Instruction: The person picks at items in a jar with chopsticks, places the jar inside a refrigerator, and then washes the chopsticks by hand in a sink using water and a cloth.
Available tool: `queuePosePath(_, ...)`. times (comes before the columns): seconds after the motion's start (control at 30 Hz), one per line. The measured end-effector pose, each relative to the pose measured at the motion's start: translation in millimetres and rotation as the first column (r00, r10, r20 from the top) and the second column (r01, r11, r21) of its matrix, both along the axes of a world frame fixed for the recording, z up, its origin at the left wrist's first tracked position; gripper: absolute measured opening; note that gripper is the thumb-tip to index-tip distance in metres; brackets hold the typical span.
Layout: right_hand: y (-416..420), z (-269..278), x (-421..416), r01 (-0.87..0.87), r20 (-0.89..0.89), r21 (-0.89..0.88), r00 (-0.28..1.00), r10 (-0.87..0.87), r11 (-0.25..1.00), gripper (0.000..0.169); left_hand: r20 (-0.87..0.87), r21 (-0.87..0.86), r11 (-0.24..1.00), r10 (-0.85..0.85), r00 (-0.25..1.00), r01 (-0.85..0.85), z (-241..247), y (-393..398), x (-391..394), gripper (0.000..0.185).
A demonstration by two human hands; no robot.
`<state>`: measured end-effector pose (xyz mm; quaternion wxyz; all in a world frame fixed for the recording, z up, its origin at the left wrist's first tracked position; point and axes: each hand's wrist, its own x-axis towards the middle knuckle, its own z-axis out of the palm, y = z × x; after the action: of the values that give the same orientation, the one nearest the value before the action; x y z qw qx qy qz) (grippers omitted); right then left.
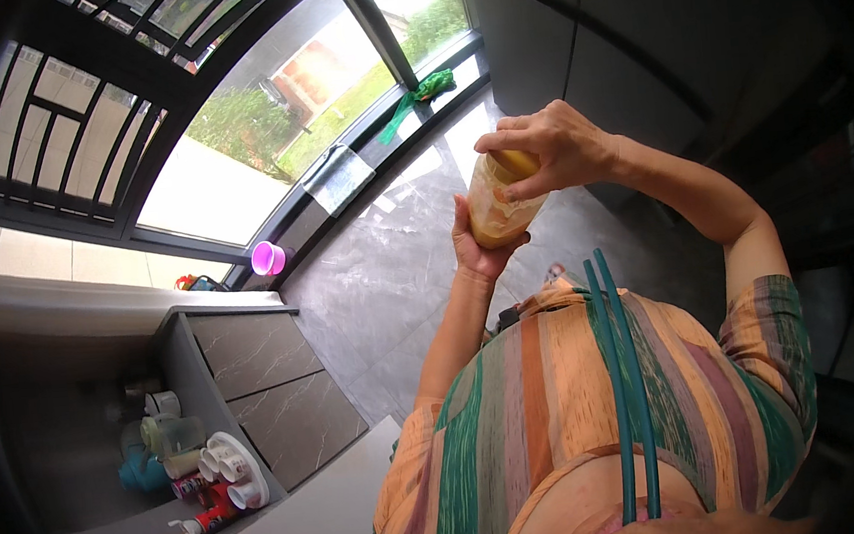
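A see-through jar (501,207) with a yellow lid (515,164) is held up in front of my body, slightly tilted. Smears of pale orange-brown stuff cover its inner wall, and more lies at the bottom. My left hand (484,251) cups the base from below, thumb along the side. From above, my right hand (557,147) grips around the lid, its fingers on both sides of it. Whether the lid sits tight or loose cannot be seen.
A window sill carries a green plastic bag (418,102), a clear plastic packet (339,180) and a pink cup (268,258). Left stands a cabinet (268,355) with a tray of white cups (224,464) and several bottles. A dark tall cabinet (529,40) is ahead, above the grey tiled floor (376,286).
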<state>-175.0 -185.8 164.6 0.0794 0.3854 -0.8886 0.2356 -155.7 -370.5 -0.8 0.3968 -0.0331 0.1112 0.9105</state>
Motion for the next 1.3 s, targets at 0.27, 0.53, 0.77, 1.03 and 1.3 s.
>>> queuePosePath(0.27,66.7,-31.5,-101.7,0.146,0.426,-0.584,0.893,0.148,0.799,0.099,-0.039,-0.012,0.999,0.051,0.998,-0.052,4.2,55.6,-104.2,0.073)
queuePosePath(0.53,129.6,-116.3,-144.1,0.353,0.507,-0.664,0.86,0.051,0.66,0.086,-0.058,-0.08,0.995,-0.071,0.996,0.066,16.2,151.8,-205.1,0.075)
queuePosePath(0.77,209.9,-207.5,-152.6,0.598,0.59,-0.785,0.801,-0.099,0.162,0.07,-0.165,-0.509,0.742,-0.581,0.797,0.435,9.0,227.6,-240.4,0.083)
queuePosePath(1.03,290.0,-164.8,-104.3,0.529,0.489,-0.844,0.7,-0.52,-0.081,0.065,-0.173,-0.658,0.655,-0.612,0.772,0.372,4.2,330.3,-379.2,0.097)
queuePosePath(1.3,331.3,-116.8,-107.1,0.564,0.329,-0.813,0.648,-0.687,0.143,0.05,-0.029,-0.543,0.754,-0.456,0.889,0.369,11.6,407.0,-439.6,0.121)
